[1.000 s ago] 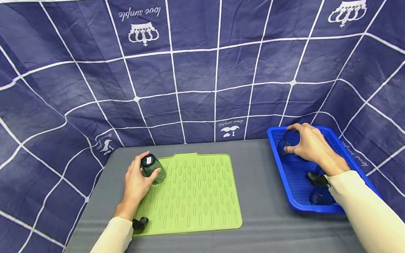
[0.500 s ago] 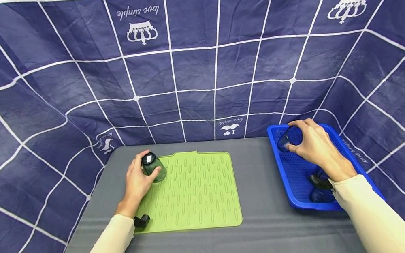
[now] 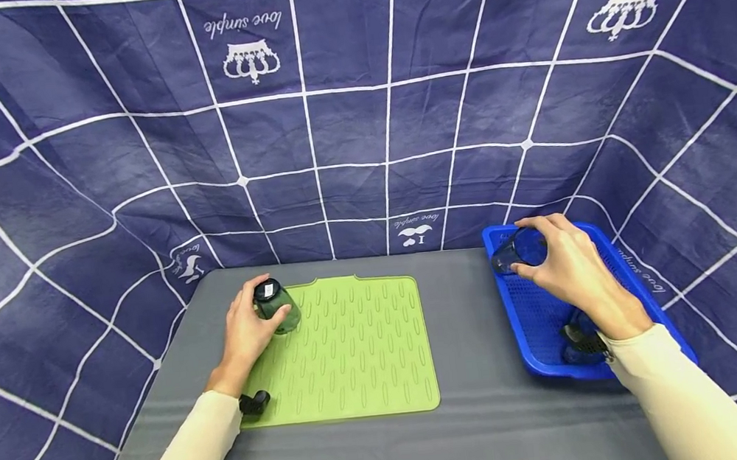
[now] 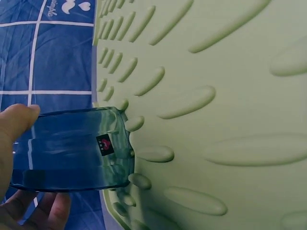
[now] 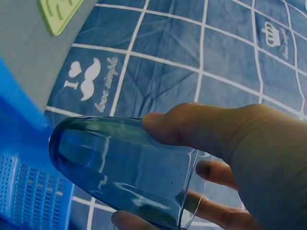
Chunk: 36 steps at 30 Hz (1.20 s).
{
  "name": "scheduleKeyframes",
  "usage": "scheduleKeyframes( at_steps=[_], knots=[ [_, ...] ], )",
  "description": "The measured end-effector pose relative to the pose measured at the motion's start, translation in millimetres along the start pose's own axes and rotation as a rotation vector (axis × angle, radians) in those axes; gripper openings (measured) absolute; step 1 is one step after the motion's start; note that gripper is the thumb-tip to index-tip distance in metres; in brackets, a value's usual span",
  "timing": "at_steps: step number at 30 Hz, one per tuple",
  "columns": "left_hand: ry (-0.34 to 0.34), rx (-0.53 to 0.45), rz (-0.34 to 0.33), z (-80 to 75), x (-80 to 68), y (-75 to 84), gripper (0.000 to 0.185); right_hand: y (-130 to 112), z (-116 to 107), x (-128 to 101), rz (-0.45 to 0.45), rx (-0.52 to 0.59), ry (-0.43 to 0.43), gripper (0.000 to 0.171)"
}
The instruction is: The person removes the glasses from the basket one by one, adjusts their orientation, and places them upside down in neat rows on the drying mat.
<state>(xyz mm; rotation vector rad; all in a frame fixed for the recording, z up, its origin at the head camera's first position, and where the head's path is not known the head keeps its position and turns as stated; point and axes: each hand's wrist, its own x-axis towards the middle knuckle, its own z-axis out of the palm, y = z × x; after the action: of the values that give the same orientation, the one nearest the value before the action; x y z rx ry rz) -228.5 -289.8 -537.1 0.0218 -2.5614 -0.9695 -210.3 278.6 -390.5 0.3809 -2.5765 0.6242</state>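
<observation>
Gripped a green glass (image 4: 72, 148) in the left hand (image 3: 245, 331), with the thumb against one side and fingers curled round the other. Held it end-down on the raised ribs of the lime-green mat (image 3: 356, 379), at the far left corner, with a small white label showing on the upper end. Pinched a clear blue glass (image 5: 122, 167) in the right hand (image 3: 572, 266), between thumb and fingers near the rim — tilted well over, with closed end pointing left, above the far left corner of the blue basket (image 3: 518, 327). Could not tell whether touching the basket there. Had a dark blue thing (image 3: 575, 355) inside the basket, below the right wrist — too covered to name. Had mat on the left and basket on the right, well apart, on the grey tabletop (image 3: 460, 325). Faced a navy cloth (image 3: 348, 128) with white grid lines and upside-down crowns. Wore cream sleeves (image 3: 192, 447).
</observation>
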Motion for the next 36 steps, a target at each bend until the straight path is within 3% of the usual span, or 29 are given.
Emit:
scheduleKeyframes(
  at_steps=[6, 16, 24, 29, 36],
  knots=[
    [-0.014, 0.023, 0.018, -2.8, 1.2, 2.6, 0.081, -14.4, -2.4, -1.7, -0.01, 0.014, 0.004, 0.073],
    [-0.002, 0.031, 0.101, -9.7, -6.6, 0.5, 0.084, -37.9, 3.3, -15.7, -0.062, 0.093, 0.102, 0.073],
    [-0.047, 0.04, 0.075, -15.8, -9.9, 4.2, 0.088, -51.4, 7.5, -30.2, -0.068, 0.125, 0.125, 0.078],
    [-0.008, 0.02, 0.07, -15.3, -13.4, 5.4, 0.088, -58.0, 11.4, -32.6, -0.075, 0.149, 0.122, 0.078],
    [0.069, -0.015, 0.114, -20.0, -17.7, 12.4, 0.078, -67.1, 18.0, -37.7, -0.044, 0.184, 0.113, 0.076]
  ],
)
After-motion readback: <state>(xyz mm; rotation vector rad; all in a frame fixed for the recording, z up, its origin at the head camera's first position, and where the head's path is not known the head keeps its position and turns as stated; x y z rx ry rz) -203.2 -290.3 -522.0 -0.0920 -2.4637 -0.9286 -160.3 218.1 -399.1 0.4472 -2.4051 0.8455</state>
